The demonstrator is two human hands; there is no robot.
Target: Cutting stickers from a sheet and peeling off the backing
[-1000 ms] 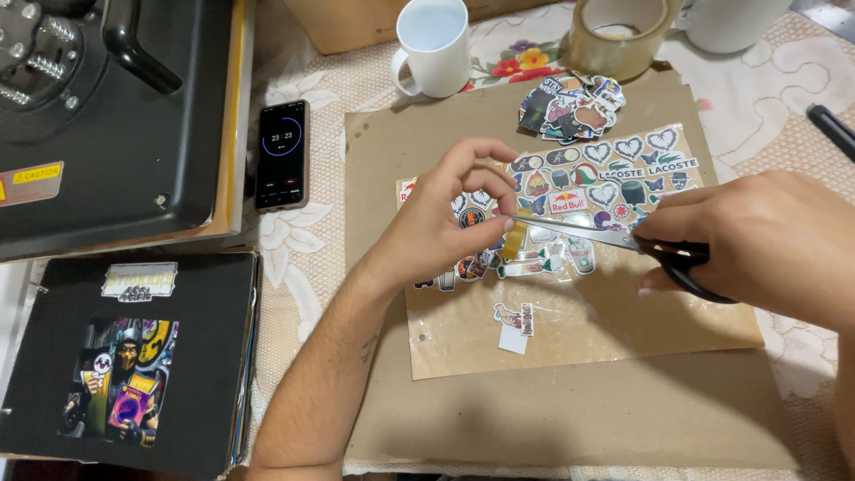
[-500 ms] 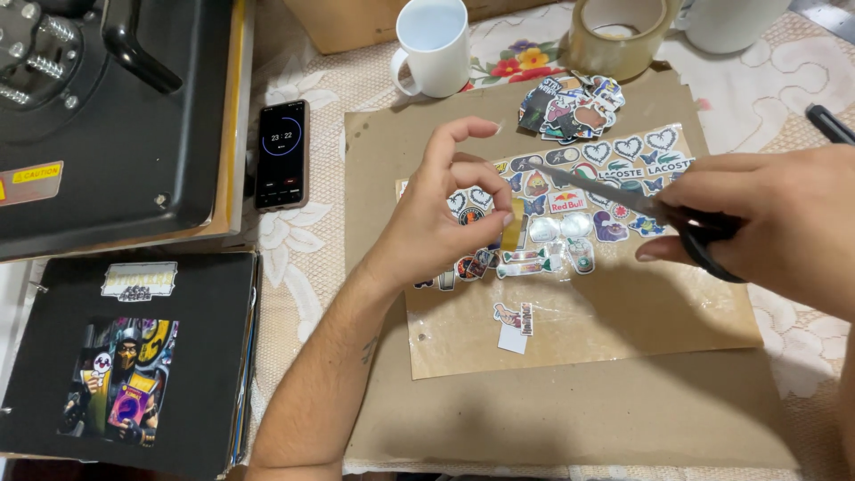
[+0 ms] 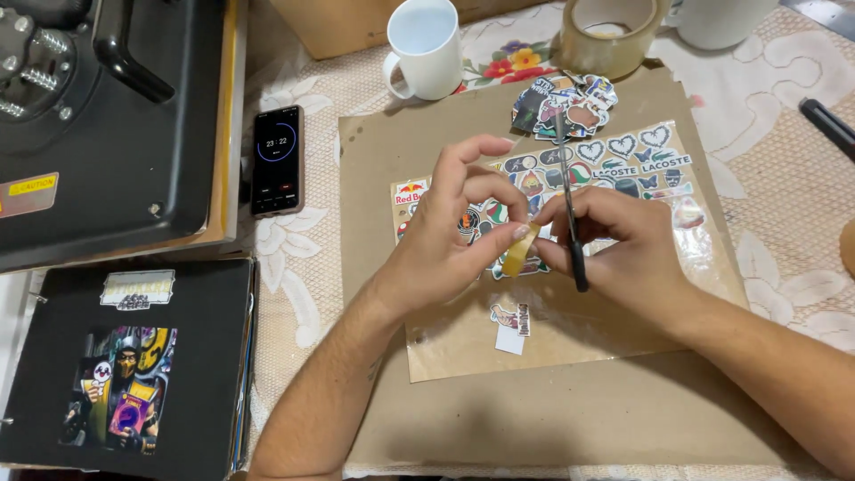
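My left hand (image 3: 445, 240) pinches a small yellowish strip (image 3: 518, 252) between thumb and forefinger. My right hand (image 3: 623, 249) meets it from the right, its fingertips touching the same strip. That hand also holds black-handled scissors (image 3: 570, 205), blades shut and pointing away from me. Both hands hover over a clear sheet of colourful stickers (image 3: 641, 160) lying on brown cardboard (image 3: 534, 419). A small cut-out sticker (image 3: 512, 319) lies just below the hands. A pile of cut stickers (image 3: 565, 102) sits beyond the sheet.
A white mug (image 3: 427, 49), a roll of tape (image 3: 610, 36) and a second white mug (image 3: 721, 18) stand at the back. A phone (image 3: 277, 160) lies left of the cardboard, beside a black press machine (image 3: 98, 116). A black folder (image 3: 125, 365) sits at the near left, a black pen (image 3: 828, 125) at the right.
My right hand has moved left to meet my left hand, and the scissors have swung from lying across the sheet to pointing away. The yellowish strip is now pinched between both hands.
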